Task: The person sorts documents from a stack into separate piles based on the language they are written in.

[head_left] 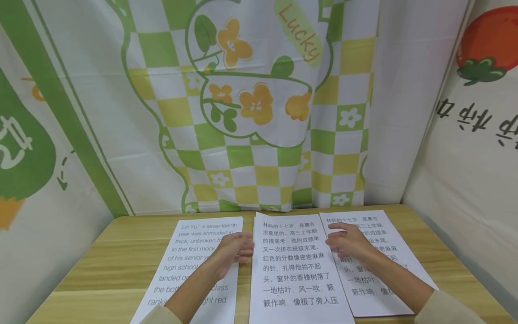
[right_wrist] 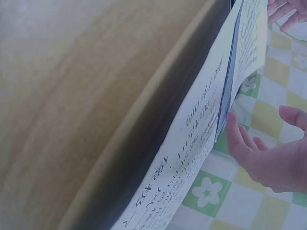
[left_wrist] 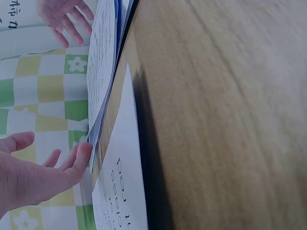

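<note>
Three printed paper piles lie side by side on a wooden table. The middle pile (head_left: 297, 274) carries large Chinese text. My left hand (head_left: 233, 253) reaches over the English-text pile (head_left: 190, 270), its fingertips right at the middle pile's left edge. On the other side, my right hand (head_left: 351, 243) overlaps the right-hand Chinese-text pile (head_left: 372, 292), fingertips close to the middle pile's right edge. Both hands have loosely bent fingers with thumbs apart. In the left wrist view the left fingers (left_wrist: 81, 158) meet the paper edge; in the right wrist view the right index finger (right_wrist: 233, 129) does likewise.
The wooden table (head_left: 101, 270) ends at a hanging cloth (head_left: 251, 171) with green and yellow checks and flowers. White printed cloth walls stand at left and right, the right one (head_left: 465, 157) bearing a tomato picture.
</note>
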The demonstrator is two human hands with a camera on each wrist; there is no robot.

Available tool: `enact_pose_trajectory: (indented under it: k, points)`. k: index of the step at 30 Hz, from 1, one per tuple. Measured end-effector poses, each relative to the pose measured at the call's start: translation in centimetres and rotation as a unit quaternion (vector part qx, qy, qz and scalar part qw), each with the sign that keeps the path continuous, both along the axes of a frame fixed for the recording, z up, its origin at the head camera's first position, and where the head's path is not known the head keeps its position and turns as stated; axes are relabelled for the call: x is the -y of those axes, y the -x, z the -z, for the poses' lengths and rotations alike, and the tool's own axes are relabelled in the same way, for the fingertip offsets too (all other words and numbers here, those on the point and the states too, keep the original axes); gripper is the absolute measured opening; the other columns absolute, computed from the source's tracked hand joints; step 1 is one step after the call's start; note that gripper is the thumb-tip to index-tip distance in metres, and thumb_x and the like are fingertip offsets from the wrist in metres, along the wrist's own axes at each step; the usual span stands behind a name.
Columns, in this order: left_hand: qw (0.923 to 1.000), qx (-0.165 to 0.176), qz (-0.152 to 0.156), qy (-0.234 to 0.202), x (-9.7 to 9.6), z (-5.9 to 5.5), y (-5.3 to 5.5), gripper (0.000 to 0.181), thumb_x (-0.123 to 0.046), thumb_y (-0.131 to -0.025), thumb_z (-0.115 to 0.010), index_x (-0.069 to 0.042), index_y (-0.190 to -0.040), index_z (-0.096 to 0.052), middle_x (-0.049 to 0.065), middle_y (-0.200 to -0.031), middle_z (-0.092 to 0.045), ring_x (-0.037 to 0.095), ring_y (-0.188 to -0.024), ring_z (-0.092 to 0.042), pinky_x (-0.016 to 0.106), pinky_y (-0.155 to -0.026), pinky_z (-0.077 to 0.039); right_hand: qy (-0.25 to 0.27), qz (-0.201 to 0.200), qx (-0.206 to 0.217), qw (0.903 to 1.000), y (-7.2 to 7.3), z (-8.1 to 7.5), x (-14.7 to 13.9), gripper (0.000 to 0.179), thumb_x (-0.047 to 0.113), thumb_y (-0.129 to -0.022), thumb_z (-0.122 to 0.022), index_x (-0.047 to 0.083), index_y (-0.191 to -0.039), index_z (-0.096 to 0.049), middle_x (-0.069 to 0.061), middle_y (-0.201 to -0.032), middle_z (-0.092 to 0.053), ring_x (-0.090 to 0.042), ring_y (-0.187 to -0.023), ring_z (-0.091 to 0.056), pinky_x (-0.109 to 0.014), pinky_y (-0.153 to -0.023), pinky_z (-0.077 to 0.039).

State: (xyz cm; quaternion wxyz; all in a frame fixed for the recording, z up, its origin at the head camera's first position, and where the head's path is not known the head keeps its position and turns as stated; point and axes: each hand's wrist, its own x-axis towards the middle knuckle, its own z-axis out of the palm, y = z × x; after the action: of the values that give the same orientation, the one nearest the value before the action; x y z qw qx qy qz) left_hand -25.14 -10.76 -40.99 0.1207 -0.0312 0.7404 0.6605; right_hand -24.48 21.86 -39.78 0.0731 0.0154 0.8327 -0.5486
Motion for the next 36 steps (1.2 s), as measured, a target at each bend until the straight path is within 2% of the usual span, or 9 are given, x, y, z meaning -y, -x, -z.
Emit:
enact_pose_trajectory:
  k: [6,12,17,22,27,29,32,36]
  points:
    - [0.9997,0.006,-0.007,-0.020,-0.3,0.2,0.4,0.047,-0.008,-0.101,-0.051,0.011,-0.144,-0.048,0.029,-0.125,-0.062,0.039,-0.110,-0.067,0.045,-0.093,-0.061,0.017,0.000,0.005,0.9998,0.2,0.1,0.1,0.059,0.007,-0.096,-0.064,-0.010,-0.148,-0.044,-0.032,-0.130,-0.063,-0.039,-0.110,-0.069,-0.044,-0.087,-0.063]
    - [0.9998,0.012,-0.016,-0.003,-0.4,0.6,0.7,0.050,-0.009,-0.100,-0.056,0.008,-0.146,-0.047,0.026,-0.126,-0.063,0.032,-0.104,-0.068,0.041,-0.089,-0.061,0.017,0.007,0.024,0.9995,0.5,0.6,0.1,0.062,0.009,-0.093,-0.068,-0.008,-0.148,-0.045,-0.025,-0.123,-0.069,-0.033,-0.104,-0.071,-0.045,-0.090,-0.061]
    - [0.9998,0.014,-0.015,0.003,-0.4,0.8,0.7,0.053,-0.010,-0.099,-0.058,0.009,-0.148,-0.046,0.026,-0.128,-0.061,0.030,-0.102,-0.067,0.039,-0.088,-0.062,0.046,0.001,0.021,0.9987,0.6,0.9,0.2,0.063,0.003,-0.092,-0.069,-0.011,-0.148,-0.043,-0.031,-0.132,-0.061,-0.034,-0.108,-0.069,-0.044,-0.087,-0.063]
    - [0.9999,0.010,-0.002,0.012,-0.3,1.0,0.6,0.053,-0.010,-0.100,-0.056,0.008,-0.149,-0.046,0.023,-0.122,-0.064,0.028,-0.103,-0.066,0.040,-0.089,-0.061,0.052,0.001,0.024,0.9983,0.7,0.9,0.2,0.066,0.000,-0.091,-0.069,-0.010,-0.150,-0.041,-0.032,-0.138,-0.055,-0.031,-0.105,-0.069,-0.044,-0.083,-0.064]
    - [0.9996,-0.003,0.006,0.026,-0.2,1.1,0.6,0.058,0.001,-0.094,-0.055,0.006,-0.151,-0.044,0.023,-0.126,-0.061,0.026,-0.098,-0.062,0.037,-0.083,-0.061,0.042,0.005,0.021,0.9989,0.6,0.8,0.4,0.065,-0.004,-0.088,-0.069,-0.010,-0.148,-0.044,-0.029,-0.133,-0.058,-0.027,-0.097,-0.071,-0.041,-0.076,-0.065]
    - [0.9996,-0.007,0.006,0.025,-0.3,1.1,0.6,0.065,0.008,-0.088,-0.055,0.006,-0.152,-0.043,0.023,-0.127,-0.061,0.024,-0.093,-0.063,0.034,-0.078,-0.060,0.042,0.007,0.023,0.9988,0.6,0.9,0.5,0.065,-0.006,-0.087,-0.070,-0.010,-0.147,-0.046,-0.027,-0.129,-0.060,-0.026,-0.093,-0.071,-0.040,-0.074,-0.065]
    - [0.9998,-0.011,0.005,0.014,-0.3,1.2,0.5,0.068,0.014,-0.085,-0.056,0.007,-0.152,-0.042,0.025,-0.126,-0.062,0.022,-0.088,-0.065,0.030,-0.073,-0.060,0.041,0.002,0.023,0.9989,0.7,1.1,0.5,0.065,-0.009,-0.085,-0.070,-0.011,-0.146,-0.048,-0.026,-0.124,-0.061,-0.026,-0.091,-0.070,-0.040,-0.075,-0.065]
    - [0.9999,-0.014,0.004,0.005,-0.2,1.1,0.5,0.070,0.018,-0.083,-0.056,0.009,-0.151,-0.042,0.026,-0.124,-0.063,0.023,-0.088,-0.067,0.029,-0.072,-0.061,0.038,-0.005,0.021,0.9991,0.6,1.2,0.6,0.063,-0.012,-0.084,-0.070,-0.011,-0.144,-0.049,-0.024,-0.119,-0.061,-0.026,-0.091,-0.070,-0.040,-0.077,-0.065]
